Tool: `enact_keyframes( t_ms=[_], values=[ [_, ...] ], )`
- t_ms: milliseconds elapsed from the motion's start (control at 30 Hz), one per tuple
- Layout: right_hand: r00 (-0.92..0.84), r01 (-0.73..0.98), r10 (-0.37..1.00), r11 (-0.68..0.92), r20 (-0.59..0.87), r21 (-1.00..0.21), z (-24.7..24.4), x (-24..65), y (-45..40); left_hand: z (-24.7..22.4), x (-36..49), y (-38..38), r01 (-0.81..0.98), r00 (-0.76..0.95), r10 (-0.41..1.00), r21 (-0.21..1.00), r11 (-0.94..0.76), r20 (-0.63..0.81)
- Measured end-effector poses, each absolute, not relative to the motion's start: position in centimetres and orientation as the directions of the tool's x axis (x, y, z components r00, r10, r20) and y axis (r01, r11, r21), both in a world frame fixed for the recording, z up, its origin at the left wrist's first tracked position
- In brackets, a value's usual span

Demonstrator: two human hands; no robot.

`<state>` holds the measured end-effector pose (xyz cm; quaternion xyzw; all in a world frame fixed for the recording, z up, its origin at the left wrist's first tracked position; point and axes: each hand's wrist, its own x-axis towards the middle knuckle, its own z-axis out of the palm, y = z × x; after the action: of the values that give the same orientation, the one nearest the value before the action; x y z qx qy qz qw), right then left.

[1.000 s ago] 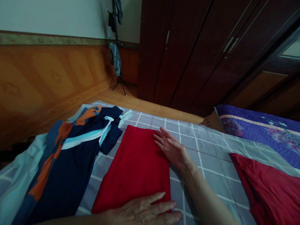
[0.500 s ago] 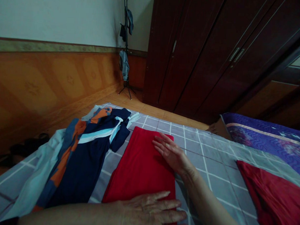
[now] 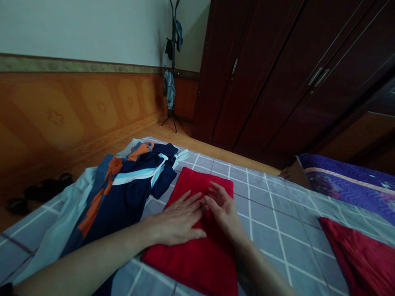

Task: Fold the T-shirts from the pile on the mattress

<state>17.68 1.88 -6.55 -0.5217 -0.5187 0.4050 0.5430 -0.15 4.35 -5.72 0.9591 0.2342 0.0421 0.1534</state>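
Observation:
A folded red garment (image 3: 206, 265) lies flat on the checked bedsheet (image 3: 268, 237). My left hand (image 3: 182, 218) rests palm down across its middle, fingers stretched out. On its right half is my right hand (image 3: 223, 209), fingers loosely extended and the tips close to those of the left; whether the hands touch is hard to tell. Neither hand grips anything. Left of the red garment lies a pile of tops, with a navy one (image 3: 131, 202) with white stripes, an orange and blue one (image 3: 108, 179) and a pale one (image 3: 55, 233).
Another red garment (image 3: 365, 257) lies at the right. A purple quilted cover (image 3: 352, 179) is beyond it. Past the bed's far edge stand a dark wardrobe (image 3: 251, 81) and a coat rack (image 3: 173, 56). Dark sandals (image 3: 40, 192) are on the floor at left.
My left hand has moved forward from the garment's near end to its middle. My right hand has shifted slightly, its fingers now near the left's. The view has tilted a little.

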Motion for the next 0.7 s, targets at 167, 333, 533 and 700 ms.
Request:
enact_keyframes(
  t_ms=[167,333,533,700],
  values=[
    [-0.108,0.643,0.902,0.384,0.417,-0.663,-5.8,14.8,-1.0,-6.0,-1.4,8.3,0.742,0.62,0.781,0.268,-0.614,0.075],
    [-0.608,0.62,0.753,0.648,0.251,-0.443,-4.3,12.4,-3.3,-6.3,-1.0,8.6,0.701,0.656,0.747,0.281,-0.655,0.105],
    [-0.735,0.548,0.654,0.729,0.181,-0.41,-4.2,11.9,-4.3,-5.5,-0.4,7.8,0.726,0.631,0.771,0.286,-0.626,0.086],
    [-0.816,0.465,0.563,0.773,0.129,-0.432,-5.4,11.9,-4.6,-4.7,2.2,7.5,0.465,0.871,0.491,0.304,-0.832,0.011]
  ],
)
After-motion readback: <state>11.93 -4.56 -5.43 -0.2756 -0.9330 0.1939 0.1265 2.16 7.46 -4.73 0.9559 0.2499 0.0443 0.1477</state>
